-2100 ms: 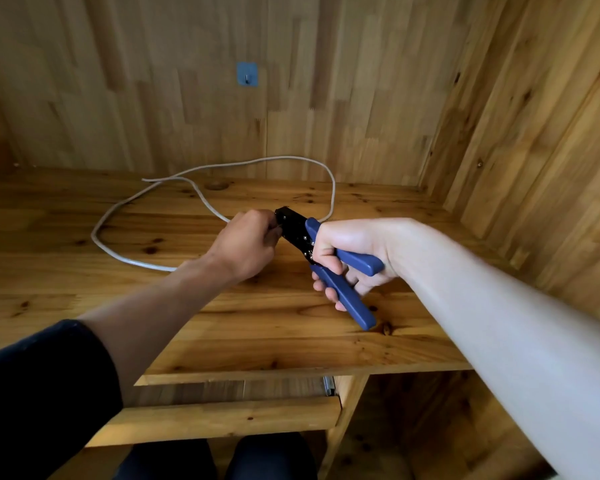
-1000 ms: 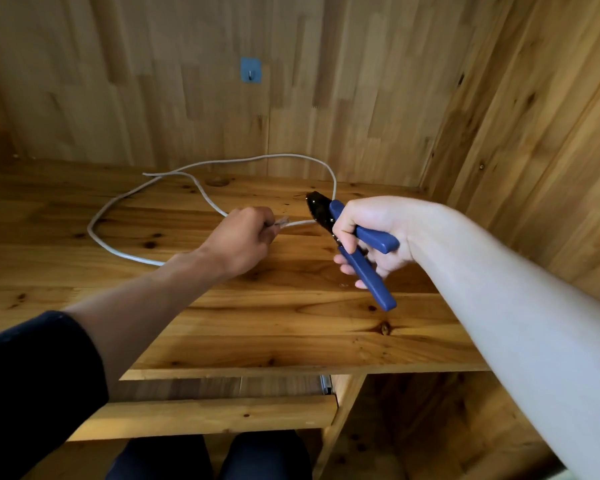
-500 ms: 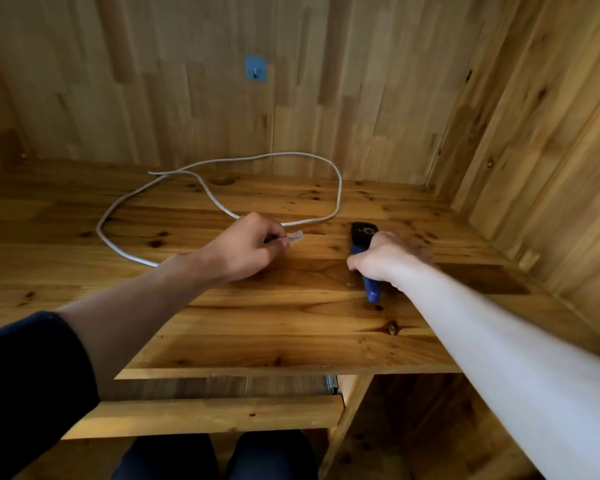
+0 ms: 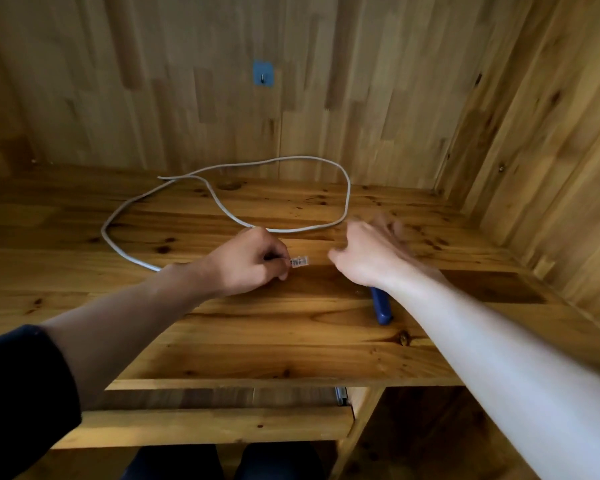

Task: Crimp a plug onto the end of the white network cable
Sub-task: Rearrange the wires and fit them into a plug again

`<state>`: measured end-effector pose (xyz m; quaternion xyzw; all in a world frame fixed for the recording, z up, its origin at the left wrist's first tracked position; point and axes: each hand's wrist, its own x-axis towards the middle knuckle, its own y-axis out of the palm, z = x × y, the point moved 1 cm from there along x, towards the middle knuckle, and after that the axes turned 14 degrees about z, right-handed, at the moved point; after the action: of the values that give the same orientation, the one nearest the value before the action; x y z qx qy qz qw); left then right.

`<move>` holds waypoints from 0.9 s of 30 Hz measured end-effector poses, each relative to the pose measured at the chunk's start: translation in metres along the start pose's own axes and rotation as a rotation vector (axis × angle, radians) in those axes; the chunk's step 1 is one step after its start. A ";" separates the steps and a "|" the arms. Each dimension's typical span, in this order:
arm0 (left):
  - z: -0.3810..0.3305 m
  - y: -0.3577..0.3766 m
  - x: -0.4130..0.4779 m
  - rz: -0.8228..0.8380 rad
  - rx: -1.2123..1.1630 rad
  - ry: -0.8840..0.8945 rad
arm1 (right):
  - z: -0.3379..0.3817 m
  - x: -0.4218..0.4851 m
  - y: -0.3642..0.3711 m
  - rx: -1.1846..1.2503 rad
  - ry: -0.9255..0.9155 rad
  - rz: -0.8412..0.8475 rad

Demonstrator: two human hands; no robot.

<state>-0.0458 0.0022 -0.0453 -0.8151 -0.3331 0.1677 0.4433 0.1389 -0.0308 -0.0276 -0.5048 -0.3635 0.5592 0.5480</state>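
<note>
The white network cable [image 4: 345, 199] lies in a loose loop on the wooden desk [image 4: 257, 341]. My left hand [image 4: 250, 263] pinches the cable's end, and a clear plug [image 4: 299, 261] sticks out from its fingertips to the right. My right hand [image 4: 364, 252] hovers just right of the plug, fingers spread and blurred, holding nothing. The blue-handled crimping tool [image 4: 381, 308] lies on the desk under my right wrist; only the ends of its handles show.
Wooden walls close the desk at the back and right. A small blue hook plate [image 4: 263, 73] is fixed on the back wall. A pull-out shelf [image 4: 205, 427] sits below the desk's front edge, above my knees.
My right hand pulled the crimping tool off the plug, laid it on the desk and let go; it now moves left, toward the plug. My left hand kept the cable end.
</note>
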 end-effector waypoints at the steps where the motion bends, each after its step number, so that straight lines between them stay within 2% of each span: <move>1: 0.001 0.000 0.000 0.005 0.017 0.007 | 0.006 0.000 -0.001 0.098 -0.171 0.032; 3: 0.002 -0.002 -0.001 0.010 0.039 0.018 | 0.015 -0.001 -0.003 0.167 -0.400 0.179; 5: 0.002 -0.004 -0.002 0.010 0.051 0.028 | 0.021 -0.002 -0.001 0.106 -0.485 0.258; 17: 0.005 -0.001 -0.004 0.066 0.088 0.116 | 0.017 -0.001 0.009 0.170 -0.567 0.273; 27: 0.008 -0.005 -0.001 0.053 0.100 0.066 | 0.009 0.006 0.008 0.217 -0.551 0.261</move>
<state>-0.0533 0.0083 -0.0452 -0.8056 -0.2877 0.1691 0.4896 0.1287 -0.0251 -0.0340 -0.3154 -0.3688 0.7759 0.4032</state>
